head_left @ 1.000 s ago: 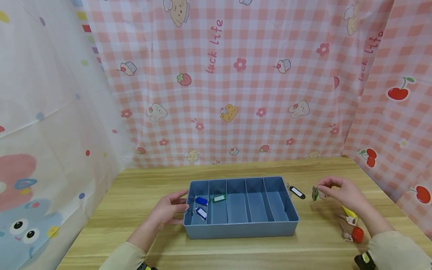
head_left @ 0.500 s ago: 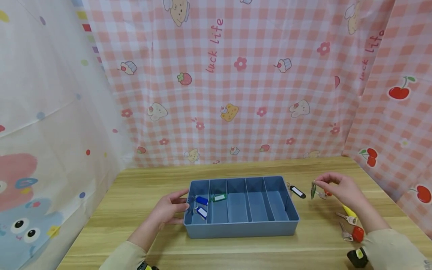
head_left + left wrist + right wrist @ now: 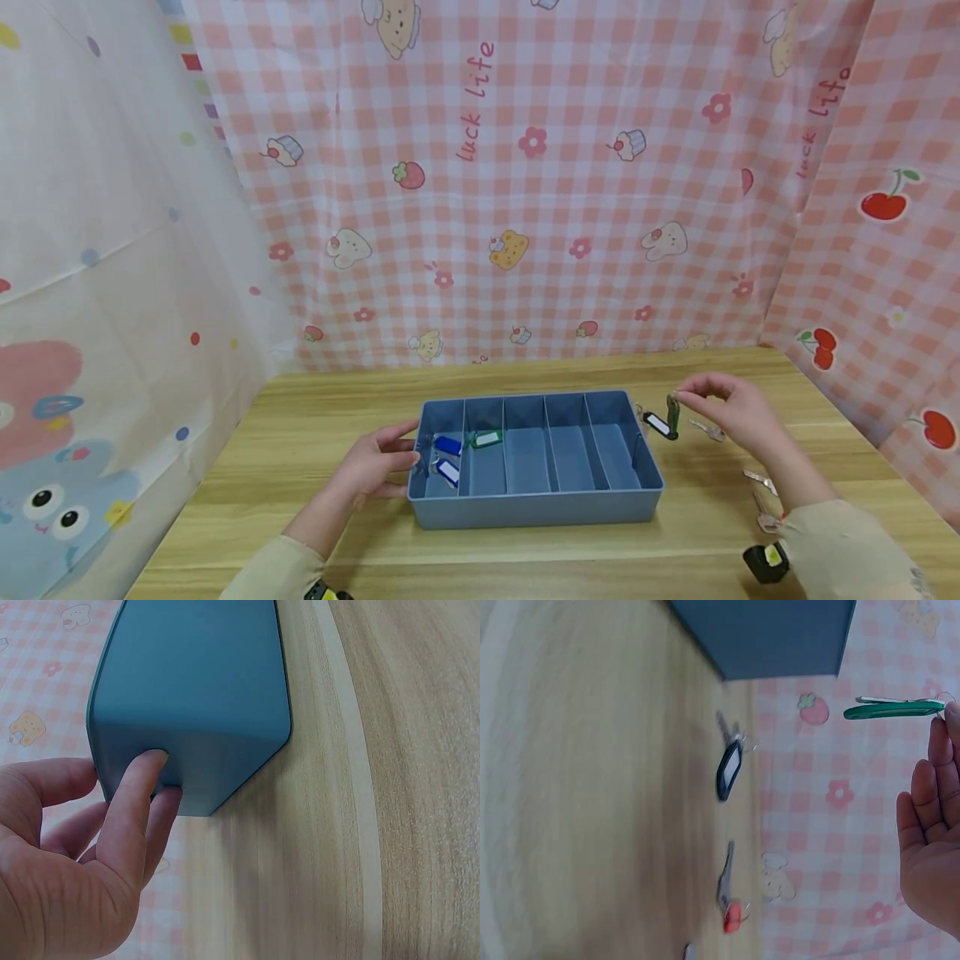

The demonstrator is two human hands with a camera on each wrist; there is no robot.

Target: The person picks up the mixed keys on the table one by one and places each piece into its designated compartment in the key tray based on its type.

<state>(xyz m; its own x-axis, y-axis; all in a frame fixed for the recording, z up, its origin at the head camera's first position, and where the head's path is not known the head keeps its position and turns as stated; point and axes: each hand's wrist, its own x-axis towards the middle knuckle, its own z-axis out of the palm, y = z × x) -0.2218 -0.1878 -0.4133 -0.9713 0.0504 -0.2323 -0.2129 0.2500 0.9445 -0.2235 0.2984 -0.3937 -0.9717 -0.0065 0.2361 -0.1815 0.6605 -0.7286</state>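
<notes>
Left of the right hand, in its pinch, hangs a green tag; it has moved leftward, nearer the tray, so the carry looks under way. Left hand, fingers spread, touches the tray end beside it. Right wrist view shows a red tag that the right hand covers in the head view.

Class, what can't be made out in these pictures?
Head: any writing on the black tag, too small.
Head: whatever adjoins the nearest key, behind the right sleeve.
Left wrist: inside the tray, hidden by its walls.
Right wrist: part of the right hand, cut by edge.
</notes>
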